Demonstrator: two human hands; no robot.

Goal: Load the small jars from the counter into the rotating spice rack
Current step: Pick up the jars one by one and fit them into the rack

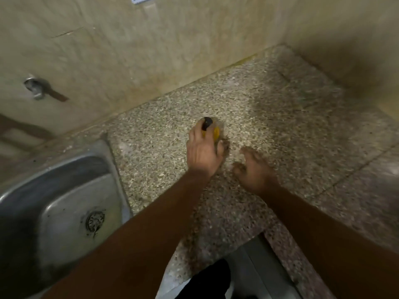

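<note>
The fingers (224, 145) of the left hand (203, 152) were wrapped around a small jar (212, 128) with a dark lid and yellow contents, thumb on the near side, the rest curled round the far side. Whether the jar stood on the bench (280, 117) or had just been lifted clear could not be told; motion blur hid its base. The right hand (254, 169) hovered just beside the left, low over the bench, its fingers loosely spread and holding nothing.

Beyond the hands, the speckled stone bench ran back to a tiled wall (151, 50) and into a corner on the right. A steel sink (64, 201) lay to the left, with a tap fitting (35, 87) on the wall above it.

No spice rack was in view, and no other jars showed on the bench. Judged on this evidence, one jar was in hand and not yet loaded. How many jars had already gone into the rack, or remained elsewhere, could not be established.
</note>
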